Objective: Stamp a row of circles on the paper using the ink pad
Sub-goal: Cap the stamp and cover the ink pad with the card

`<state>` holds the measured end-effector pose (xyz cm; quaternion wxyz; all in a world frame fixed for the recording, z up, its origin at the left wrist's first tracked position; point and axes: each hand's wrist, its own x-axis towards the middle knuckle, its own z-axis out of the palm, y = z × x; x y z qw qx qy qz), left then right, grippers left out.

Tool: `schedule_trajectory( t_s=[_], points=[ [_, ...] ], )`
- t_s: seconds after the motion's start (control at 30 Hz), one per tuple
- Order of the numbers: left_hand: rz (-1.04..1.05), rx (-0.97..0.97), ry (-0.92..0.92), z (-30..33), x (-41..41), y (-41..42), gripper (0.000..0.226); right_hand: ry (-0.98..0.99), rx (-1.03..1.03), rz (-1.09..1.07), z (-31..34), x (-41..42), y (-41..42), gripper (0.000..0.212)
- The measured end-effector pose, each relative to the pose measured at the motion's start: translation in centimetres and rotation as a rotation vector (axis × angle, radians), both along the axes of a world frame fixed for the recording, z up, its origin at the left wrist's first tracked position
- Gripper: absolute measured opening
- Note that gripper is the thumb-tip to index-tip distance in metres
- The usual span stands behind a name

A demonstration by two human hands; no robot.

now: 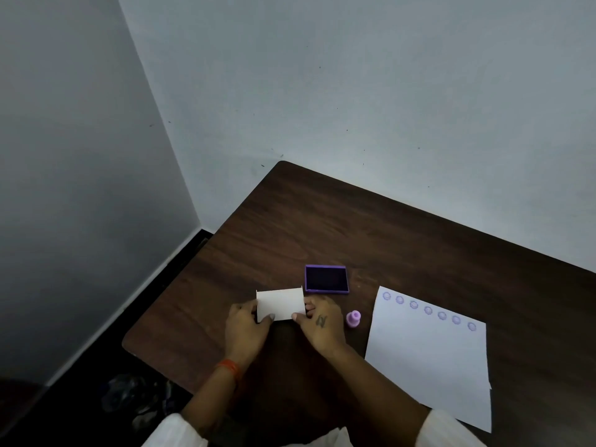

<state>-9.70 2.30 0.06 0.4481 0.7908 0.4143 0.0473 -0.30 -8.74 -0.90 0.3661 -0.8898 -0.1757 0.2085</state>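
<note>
The table [403, 240] is dark wood-grain with a soft sheen. The stamped paper [429, 366] lies matt and smooth. The ink pad [326, 279] has a purple plastic case; the small stamp [353, 319] looks like glossy lilac plastic. The walls [354, 91] are matt, faintly speckled.

place: plain room, office or study corner, exact kind unclear | walls: bare pale walls [354, 91] meeting in a corner | furniture: dark wood-grain table [322, 227] set near the corner | floor: dark floor [64, 414] with white skirting [154, 275]
</note>
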Motion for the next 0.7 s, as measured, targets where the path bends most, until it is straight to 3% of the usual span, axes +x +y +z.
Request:
schedule_trajectory(
  t_s=[0.3,0.7],
  points=[
    [0.019,0.015,-0.080,2.0,3.6,-1.8,0.039,-0.066,0.100,-0.234,1.1,1.9,-2.5,0.025],
    [-0.053,-0.014,-0.038,2.0,7.7,-4.2,0.043,-0.092,0.076,-0.350,1.3,5.4,-4.5,0.022]
  ],
)
